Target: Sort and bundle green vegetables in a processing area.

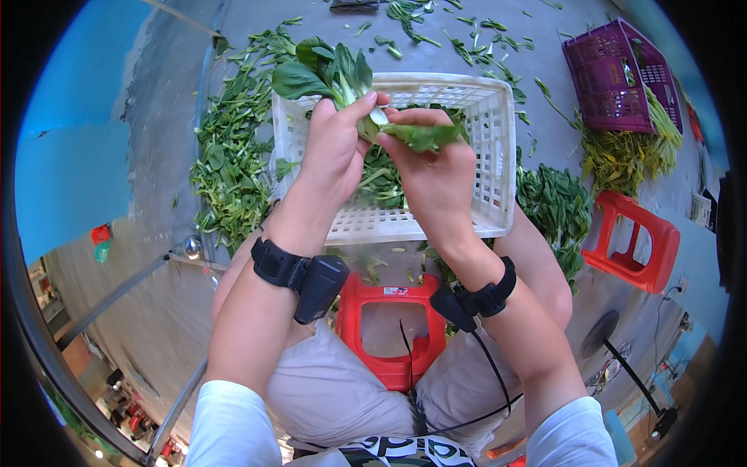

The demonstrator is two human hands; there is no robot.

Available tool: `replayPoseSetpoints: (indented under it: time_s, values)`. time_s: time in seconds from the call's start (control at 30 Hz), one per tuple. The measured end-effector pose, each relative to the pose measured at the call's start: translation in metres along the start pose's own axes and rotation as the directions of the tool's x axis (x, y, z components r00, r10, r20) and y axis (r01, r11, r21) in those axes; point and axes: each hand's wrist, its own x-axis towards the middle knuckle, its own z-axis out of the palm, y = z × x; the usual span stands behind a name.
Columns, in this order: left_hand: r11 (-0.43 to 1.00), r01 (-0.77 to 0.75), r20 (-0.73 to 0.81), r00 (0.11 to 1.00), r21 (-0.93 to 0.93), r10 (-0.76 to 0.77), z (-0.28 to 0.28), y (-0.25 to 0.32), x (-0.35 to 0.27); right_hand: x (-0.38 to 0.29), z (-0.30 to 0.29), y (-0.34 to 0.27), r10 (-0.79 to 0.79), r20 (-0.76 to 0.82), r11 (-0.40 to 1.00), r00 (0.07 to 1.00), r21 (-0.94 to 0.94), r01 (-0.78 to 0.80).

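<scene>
A head of bok choy (344,79) with broad dark leaves is gripped in my left hand (338,140), its leafy top pointing away to the upper left. My right hand (435,169) pinches one outer bok choy leaf (426,137) close to the stem base, and the leaf lies across my fingers. Whether that leaf is still joined to the head cannot be told. Both hands are above a white plastic crate (487,87), which rests at my knees. Inside the crate lie loose green leaves (382,181), partly hidden by my hands and wrists.
Loose leaves and stems (233,157) are heaped on the floor at left. Piled bok choy (554,201) lies right of the crate. Beyond are a purple crate (607,87) on its side, leafy stalks (624,152) and a red stool (633,242). Another red stool (388,370) is between my legs.
</scene>
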Motion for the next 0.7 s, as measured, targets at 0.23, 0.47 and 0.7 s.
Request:
replayPoseSetpoints:
  time_s: [0.23,0.47,0.7]
  values:
    - [0.999,-0.04,-0.172,0.984,-0.013,0.038,-0.023,0.004,0.014,-0.002,-0.002,-0.026,-0.652,0.196,0.713,0.733,-0.173,0.68]
    - [0.996,-0.071,-0.159,0.985,-0.059,0.061,-0.01,0.018,0.007,0.009,-0.016,-0.02,0.504,0.241,0.795,0.83,0.247,-0.554]
    - [0.981,0.035,0.043,0.999,-0.189,-0.027,-0.003,0.014,0.007,0.013,-0.029,-0.024,0.53,0.444,0.571,0.723,0.443,-0.691]
